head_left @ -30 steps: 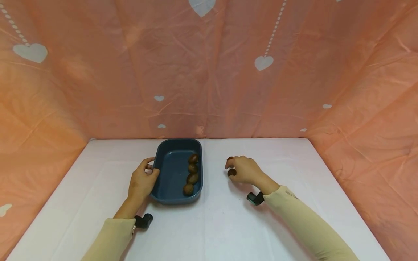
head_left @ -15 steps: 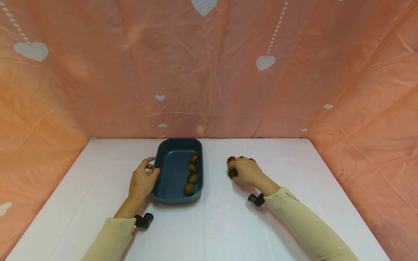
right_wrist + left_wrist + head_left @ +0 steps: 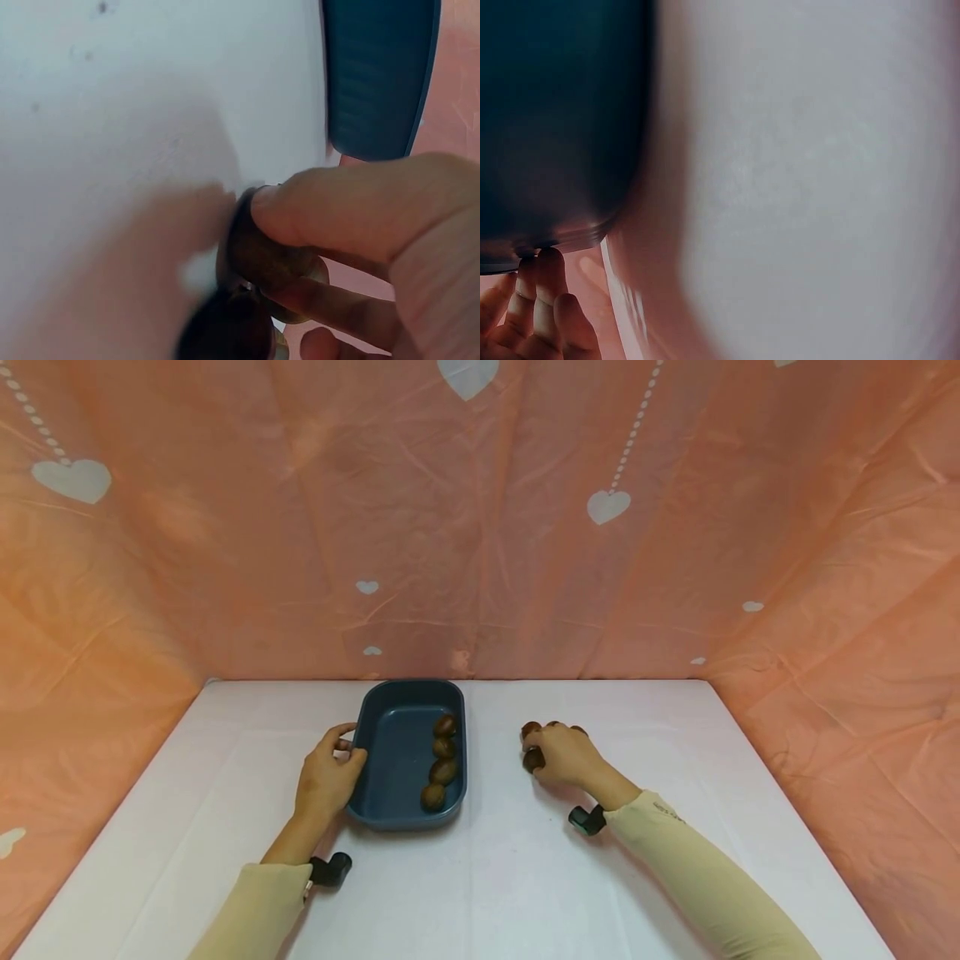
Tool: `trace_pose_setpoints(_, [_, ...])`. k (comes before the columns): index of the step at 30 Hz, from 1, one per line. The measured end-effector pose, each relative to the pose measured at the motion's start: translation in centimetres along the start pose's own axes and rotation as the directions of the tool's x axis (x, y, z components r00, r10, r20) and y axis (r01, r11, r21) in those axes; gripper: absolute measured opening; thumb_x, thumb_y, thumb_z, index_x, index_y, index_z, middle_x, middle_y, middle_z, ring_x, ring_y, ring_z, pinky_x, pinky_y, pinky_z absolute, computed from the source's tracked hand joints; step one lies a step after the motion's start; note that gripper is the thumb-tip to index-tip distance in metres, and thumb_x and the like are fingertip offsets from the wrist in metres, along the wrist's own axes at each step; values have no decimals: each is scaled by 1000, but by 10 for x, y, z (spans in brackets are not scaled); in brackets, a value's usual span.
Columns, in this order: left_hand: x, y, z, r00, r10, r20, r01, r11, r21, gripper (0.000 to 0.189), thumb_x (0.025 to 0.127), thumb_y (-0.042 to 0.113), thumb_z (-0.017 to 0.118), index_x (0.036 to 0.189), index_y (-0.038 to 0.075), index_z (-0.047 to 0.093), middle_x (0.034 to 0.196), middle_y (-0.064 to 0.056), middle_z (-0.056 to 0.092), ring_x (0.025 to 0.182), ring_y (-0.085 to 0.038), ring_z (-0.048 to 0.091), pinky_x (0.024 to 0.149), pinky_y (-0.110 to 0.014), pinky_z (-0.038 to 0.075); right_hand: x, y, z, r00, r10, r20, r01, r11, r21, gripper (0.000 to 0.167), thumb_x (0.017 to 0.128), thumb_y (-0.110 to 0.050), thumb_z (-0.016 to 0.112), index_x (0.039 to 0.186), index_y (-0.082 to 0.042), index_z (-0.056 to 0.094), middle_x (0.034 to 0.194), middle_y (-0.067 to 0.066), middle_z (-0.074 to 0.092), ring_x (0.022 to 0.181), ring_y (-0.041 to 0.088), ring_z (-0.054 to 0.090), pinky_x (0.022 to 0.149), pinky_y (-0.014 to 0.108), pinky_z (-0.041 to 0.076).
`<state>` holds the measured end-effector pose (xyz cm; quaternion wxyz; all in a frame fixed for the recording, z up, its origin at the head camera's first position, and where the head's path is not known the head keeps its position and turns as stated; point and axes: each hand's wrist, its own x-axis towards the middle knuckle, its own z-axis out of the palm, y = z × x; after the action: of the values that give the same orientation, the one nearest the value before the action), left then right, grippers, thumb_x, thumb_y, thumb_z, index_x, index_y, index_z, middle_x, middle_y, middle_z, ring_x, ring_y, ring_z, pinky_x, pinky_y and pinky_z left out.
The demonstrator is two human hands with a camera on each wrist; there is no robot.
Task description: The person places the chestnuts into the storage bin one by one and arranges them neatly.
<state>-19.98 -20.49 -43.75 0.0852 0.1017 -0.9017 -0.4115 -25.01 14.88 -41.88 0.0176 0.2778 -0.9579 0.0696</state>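
Note:
A row of several brown chestnuts [image 3: 443, 770] lies along the right wall of a dark blue rectangular dish [image 3: 390, 810]. My left hand [image 3: 327, 779] grips the dish's left side, thumb over the rim and fingers against the outer wall; its fingertips [image 3: 550, 262] meet that wall in the left wrist view. To the right of the dish, my right hand [image 3: 567, 755] pinches a dark chestnut [image 3: 533, 760] between thumb and fingers, low over the table. Other chestnuts [image 3: 530, 728] show just beyond its knuckles, partly hidden. Another dark, shiny chestnut [image 3: 229, 330] sits beside the held one.
A white cloth covers the table [image 3: 487, 893]. An orange curtain [image 3: 525, 568] with white hearts hangs behind the table and along both sides. The dish [image 3: 379, 82] stands near the table's back edge.
My right hand has shifted slightly right and settled round the chestnut, and more chestnuts now show beyond it. The left hand and the dish have stayed in place.

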Motion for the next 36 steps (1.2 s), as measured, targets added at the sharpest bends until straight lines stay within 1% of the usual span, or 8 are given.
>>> trace_pose_setpoints(5, [-1, 1, 0, 1000, 4, -5, -4, 1000, -4, 45, 91, 25, 55, 135, 19, 52, 114, -13, 60, 91, -26, 61, 71, -31, 43, 0, 1, 1, 1000, 5, -3, -5, 1000, -1, 31, 68, -18, 77, 98, -21, 72, 95, 1, 69, 90, 24, 63, 66, 43, 47])
trace_pose_setpoints(10, [-2, 2, -1, 1000, 5, -5, -5, 1000, -7, 45, 91, 23, 54, 136, 18, 51, 114, -13, 60, 92, -26, 61, 71, -31, 44, 1, 2, 3, 1000, -8, -30, 9, 1000, 16, 28, 67, -20, 74, 94, -24, 69, 93, -5, 68, 87, 21, 62, 63, 40, 45])
trace_pose_setpoints(13, [-2, 3, -2, 1000, 6, -2, -6, 1000, -7, 45, 92, 23, 54, 136, 18, 51, 114, -13, 60, 91, -26, 60, 72, -31, 43, 1, 0, 4, 999, -9, -54, 11, 999, 32, 24, 68, -23, 71, 92, -26, 68, 88, -9, 65, 81, 16, 60, 60, 36, 43])
trace_pose_setpoints(18, [-1, 2, -1, 1000, 11, -8, -11, 1000, -9, 45, 91, 23, 54, 136, 18, 52, 113, -13, 61, 90, -25, 61, 71, -31, 43, 3, -6, -2, 998, -13, -67, 19, 996, 86, 27, 70, -24, 70, 96, -24, 69, 85, -9, 63, 73, 11, 55, 57, 31, 43])
trace_pose_setpoints(25, [0, 2, -1, 1000, 8, -10, -8, 1000, -12, 45, 90, 23, 54, 136, 18, 52, 113, -14, 61, 91, -26, 62, 72, -31, 43, 9, -16, -15, 996, -31, -83, 41, 992, 122, 30, 70, -25, 70, 101, -23, 69, 81, -8, 59, 73, 10, 54, 59, 28, 44])
trace_pose_setpoints(28, [0, 2, -1, 1000, 7, -7, -7, 1000, -11, 46, 90, 23, 54, 136, 18, 52, 113, -14, 61, 91, -26, 63, 72, -31, 44, 11, -22, -21, 994, -42, -102, 57, 987, 153, 31, 70, -26, 70, 101, -24, 69, 83, -9, 60, 75, 11, 56, 62, 28, 45])
trace_pose_setpoints(33, [0, 2, -1, 1000, 1, -7, -1, 1000, -5, 46, 90, 23, 54, 135, 18, 52, 113, -13, 61, 91, -26, 62, 71, -30, 44, 14, -38, -30, 988, -90, -129, 115, 972, 205, 32, 71, -26, 70, 103, -24, 68, 88, -10, 62, 84, 16, 62, 67, 31, 47])
trace_pose_setpoints(36, [0, 2, -1, 1000, 0, -8, 0, 1000, -5, 46, 90, 23, 54, 135, 18, 52, 113, -13, 61, 92, -26, 63, 71, -30, 44, 16, -48, -34, 981, -130, -142, 160, 962, 220, 32, 72, -26, 70, 104, -23, 68, 89, -10, 63, 86, 14, 61, 70, 31, 48])
